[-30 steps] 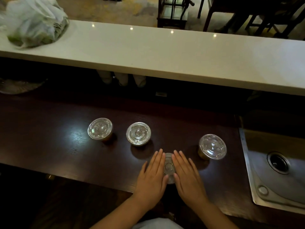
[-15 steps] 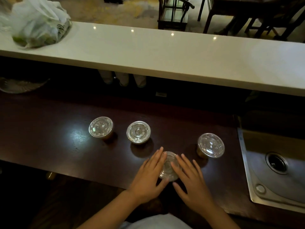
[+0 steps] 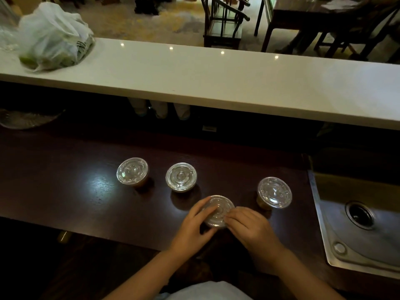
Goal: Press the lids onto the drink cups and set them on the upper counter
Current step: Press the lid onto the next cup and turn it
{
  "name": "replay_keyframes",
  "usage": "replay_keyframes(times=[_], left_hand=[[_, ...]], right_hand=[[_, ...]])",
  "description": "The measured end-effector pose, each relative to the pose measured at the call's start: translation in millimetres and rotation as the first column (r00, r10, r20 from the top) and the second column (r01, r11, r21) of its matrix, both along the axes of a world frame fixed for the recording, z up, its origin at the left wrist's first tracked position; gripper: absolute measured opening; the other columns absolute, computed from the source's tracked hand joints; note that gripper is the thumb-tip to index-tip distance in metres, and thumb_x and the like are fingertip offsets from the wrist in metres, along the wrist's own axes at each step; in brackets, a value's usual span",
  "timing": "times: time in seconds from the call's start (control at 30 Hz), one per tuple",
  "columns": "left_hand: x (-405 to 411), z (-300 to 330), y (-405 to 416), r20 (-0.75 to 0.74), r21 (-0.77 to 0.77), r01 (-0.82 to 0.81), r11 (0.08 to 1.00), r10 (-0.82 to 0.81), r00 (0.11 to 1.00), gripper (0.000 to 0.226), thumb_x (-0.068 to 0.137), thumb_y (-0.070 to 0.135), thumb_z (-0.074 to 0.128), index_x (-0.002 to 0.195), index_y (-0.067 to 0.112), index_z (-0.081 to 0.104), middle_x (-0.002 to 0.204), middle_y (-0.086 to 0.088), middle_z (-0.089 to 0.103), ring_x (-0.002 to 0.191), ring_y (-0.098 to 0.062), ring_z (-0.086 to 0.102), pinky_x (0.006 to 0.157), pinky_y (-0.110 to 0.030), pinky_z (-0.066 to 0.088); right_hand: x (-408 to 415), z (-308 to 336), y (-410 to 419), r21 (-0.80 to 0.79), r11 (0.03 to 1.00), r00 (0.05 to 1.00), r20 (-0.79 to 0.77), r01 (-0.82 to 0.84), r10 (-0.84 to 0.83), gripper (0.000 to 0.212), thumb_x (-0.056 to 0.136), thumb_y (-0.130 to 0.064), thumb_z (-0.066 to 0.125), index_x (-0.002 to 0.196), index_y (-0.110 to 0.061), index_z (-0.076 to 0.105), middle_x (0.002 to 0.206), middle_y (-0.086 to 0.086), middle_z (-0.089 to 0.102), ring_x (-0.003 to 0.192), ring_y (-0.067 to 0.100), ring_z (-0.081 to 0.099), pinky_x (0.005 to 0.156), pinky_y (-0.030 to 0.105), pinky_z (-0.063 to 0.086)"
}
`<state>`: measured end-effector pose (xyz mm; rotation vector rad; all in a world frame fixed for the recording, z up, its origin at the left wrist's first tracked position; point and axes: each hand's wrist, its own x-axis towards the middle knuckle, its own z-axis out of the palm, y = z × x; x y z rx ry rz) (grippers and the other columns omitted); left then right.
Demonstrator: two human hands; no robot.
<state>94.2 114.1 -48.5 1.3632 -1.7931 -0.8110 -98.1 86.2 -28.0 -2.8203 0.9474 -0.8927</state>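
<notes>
Several clear-lidded drink cups stand on the dark lower counter [image 3: 65, 191]. The nearest cup [image 3: 219, 207] sits between my hands, its clear lid on top. My left hand [image 3: 192, 227] curls around its left side with fingers over the lid's rim. My right hand [image 3: 251, 227] grips the right side, fingertips on the lid. Farther back stand a left cup [image 3: 132, 173] and a middle cup [image 3: 181, 176]. A right cup [image 3: 274, 192] stands beside the sink. The white upper counter [image 3: 216, 83] runs across the view above them.
A white plastic bag [image 3: 54, 37] with green items lies on the upper counter's left end. A steel sink [image 3: 357, 226] is set in at the right. Paper cups [image 3: 160, 109] hang in shadow under the upper counter. Chairs and a table stand beyond.
My hands went from lying flat on top of the nearest cup's lid to curling around its sides. The lid shows more fully now. The other cups have not moved.
</notes>
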Motion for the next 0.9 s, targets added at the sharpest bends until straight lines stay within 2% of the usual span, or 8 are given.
replay_keyframes(times=[0.13, 0.23, 0.33, 0.4, 0.43, 0.57, 0.67, 0.9], left_hand=[[0.8, 14.8, -4.7, -0.06, 0.0, -0.045, 0.999, 0.045, 0.997, 0.051, 0.075, 0.029, 0.063, 0.124, 0.016, 0.056, 0.138, 0.001, 0.041, 0.128, 0.0, 0.036, 0.103, -0.011, 0.029], [2.3, 29.4, -9.8, -0.1, -0.029, -0.105, 0.994, 0.102, 0.99, 0.048, 0.074, 0.029, 0.063, 0.121, 0.021, 0.057, 0.136, 0.004, 0.044, 0.126, -0.001, 0.04, 0.103, -0.015, 0.033], [6.0, 47.4, -17.1, -0.233, -0.036, -0.237, 0.971, 0.223, 0.947, 0.047, 0.075, 0.029, 0.061, 0.12, 0.028, 0.053, 0.133, 0.0, 0.048, 0.109, -0.005, 0.057, 0.09, -0.021, 0.047], [8.9, 58.8, -20.0, -0.275, -0.027, -0.259, 0.966, 0.242, 0.93, 0.049, 0.075, 0.03, 0.06, 0.123, 0.031, 0.048, 0.132, 0.0, 0.049, 0.102, -0.006, 0.062, 0.086, -0.023, 0.05], [10.4, 63.6, -20.1, -0.252, -0.029, -0.245, 0.969, 0.23, 0.94, 0.05, 0.076, 0.031, 0.06, 0.124, 0.032, 0.047, 0.132, 0.002, 0.048, 0.104, -0.006, 0.061, 0.088, -0.023, 0.049], [17.4, 71.8, -11.2, -0.078, -0.104, -0.136, 0.985, 0.128, 0.989, 0.051, 0.08, 0.03, 0.059, 0.129, 0.022, 0.047, 0.137, 0.003, 0.046, 0.122, -0.006, 0.046, 0.101, -0.021, 0.038], [16.9, 72.8, -1.0, 0.075, -0.149, -0.046, 0.988, 0.058, 0.995, 0.056, 0.084, 0.03, 0.056, 0.136, 0.016, 0.042, 0.146, 0.002, 0.036, 0.136, -0.009, 0.029, 0.109, -0.02, 0.025], [17.6, 74.4, -1.0, 0.421, -0.27, 0.187, 0.944, -0.059, 0.905, 0.072, 0.084, 0.029, 0.06, 0.144, 0.012, 0.024, 0.153, -0.006, 0.022, 0.142, -0.021, 0.014, 0.114, -0.033, 0.021]], right_hand=[[3.1, 13.9, -9.2, 0.102, 0.994, 0.998, 0.045, 0.029, -0.034, 0.012, 0.085, -0.011, 0.061, 0.091, -0.005, 0.069, 0.093, 0.007, 0.068, 0.089, 0.018, 0.062, 0.087, 0.03, 0.048], [6.2, 24.4, -14.4, 0.212, 0.974, 0.986, 0.124, 0.08, -0.108, 0.018, 0.086, -0.018, 0.057, 0.093, -0.005, 0.067, 0.095, 0.005, 0.067, 0.094, 0.013, 0.058, 0.088, 0.021, 0.045], [10.7, 27.7, -20.2, 0.393, 0.91, 0.933, 0.259, 0.134, -0.249, 0.017, 0.082, -0.021, 0.06, 0.09, -0.008, 0.067, 0.089, 0.001, 0.065, 0.088, 0.004, 0.058, 0.082, 0.014, 0.044], [15.2, 25.6, -18.8, 0.549, 0.815, 0.827, 0.36, 0.186, -0.432, 0.005, 0.08, -0.013, 0.067, 0.085, -0.014, 0.067, 0.087, -0.002, 0.065, 0.084, 0.001, 0.06, 0.076, 0.01, 0.044], [17.5, 24.3, -16.3, 0.656, 0.731, 0.746, 0.389, 0.187, -0.541, 0.013, 0.08, -0.006, 0.069, 0.082, -0.018, 0.066, 0.085, -0.002, 0.066, 0.082, 0.0, 0.061, 0.073, 0.009, 0.045], [28.6, 18.5, -5.8, 0.896, 0.437, 0.419, 0.427, -0.077, -0.801, 0.02, 0.084, 0.003, 0.06, 0.081, -0.017, 0.065, 0.073, -0.004, 0.071, 0.074, 0.005, 0.067, 0.064, 0.014, 0.051], [40.0, 22.5, -1.5, 0.888, 0.325, 0.176, 0.395, -0.325, -0.902, 0.012, 0.088, 0.002, 0.053, 0.084, -0.004, 0.062, 0.07, 0.002, 0.072, 0.07, 0.012, 0.068, 0.059, 0.02, 0.055], [56.9, 22.4, 3.2, 0.719, 0.172, 0.006, 0.239, -0.673, -0.971, 0.015, 0.09, -0.001, 0.048, 0.099, -0.002, 0.06, 0.078, 0.01, 0.073, 0.072, 0.019, 0.07, 0.062, 0.028, 0.058]])
